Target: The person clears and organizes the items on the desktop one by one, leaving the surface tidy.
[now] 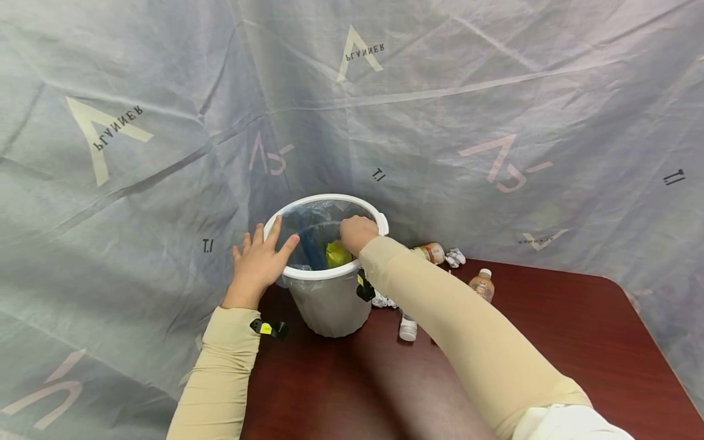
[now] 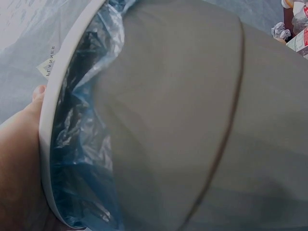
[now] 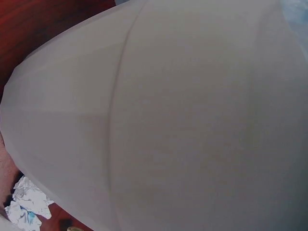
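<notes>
In the head view, a grey plastic waste bin with a white rim and a clear blue liner (image 1: 330, 299) stood at the far left edge of the dark red wooden bench (image 1: 550, 342), against a grey printed cloth backdrop (image 1: 165, 122). The left hand (image 1: 258, 263) lay on the near-left rim, its grip wide, fingers straight and spread over the edge. The right hand (image 1: 357, 233) reached down inside the bin's mouth just above a crumpled yellow wrapper (image 1: 338, 253); its fingers were hidden, so I cannot tell how its grip stood. Just right of the bin lay a clear plastic bottle with a white cap (image 1: 408, 327), an orange-labelled bottle (image 1: 483, 284), another orange bottle on its side (image 1: 431, 252) and a crumpled white paper ball (image 1: 455, 257). The left wrist view showed the bin's grey wall (image 2: 202, 120) filling the frame, the white rim (image 2: 48, 144) touching the palm (image 2: 19, 159). The right wrist view showed only the grey wall (image 3: 183, 110) close up, with crumpled white paper (image 3: 26, 202) at the lower left.
</notes>
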Demonstrator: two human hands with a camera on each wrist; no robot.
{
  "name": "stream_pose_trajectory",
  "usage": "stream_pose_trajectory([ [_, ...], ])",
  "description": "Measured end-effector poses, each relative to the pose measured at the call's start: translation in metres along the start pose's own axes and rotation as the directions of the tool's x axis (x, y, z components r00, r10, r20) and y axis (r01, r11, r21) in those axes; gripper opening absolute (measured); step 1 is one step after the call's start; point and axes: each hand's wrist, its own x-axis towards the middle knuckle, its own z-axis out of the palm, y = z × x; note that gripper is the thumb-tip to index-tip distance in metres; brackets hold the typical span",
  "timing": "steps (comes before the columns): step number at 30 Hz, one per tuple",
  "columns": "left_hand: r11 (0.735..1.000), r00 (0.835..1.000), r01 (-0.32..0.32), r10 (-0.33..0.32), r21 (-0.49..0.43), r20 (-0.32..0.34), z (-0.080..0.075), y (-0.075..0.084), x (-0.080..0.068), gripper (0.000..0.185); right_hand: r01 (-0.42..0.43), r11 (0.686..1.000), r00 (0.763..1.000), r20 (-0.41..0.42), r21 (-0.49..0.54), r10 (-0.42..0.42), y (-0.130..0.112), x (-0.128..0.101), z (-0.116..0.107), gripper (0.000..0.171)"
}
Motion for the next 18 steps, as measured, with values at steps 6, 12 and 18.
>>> stream_pose_trajectory([
  [6,1.0,1.0,-0.002,0.002,-0.004,0.001,0.001,0.002,0.0,0.089,0.006,1.0,1.0,-0.022,0.019,-0.006,0.004,0.004,0.001,0.018],
  [12,1.0,1.0,-0.001,0.001,-0.005,0.008,0.001,0.003,0.001,0.089,0.019,0.999,0.993,-0.114,0.051,-0.013,0.011,0.005,-0.009,0.016],
  [18,1.0,1.0,0.0,0.0,-0.004,0.01,0.0,0.002,0.001,0.089,0.015,0.983,0.963,-0.268,0.183,0.035,0.043,0.002,-0.036,0.019],
])
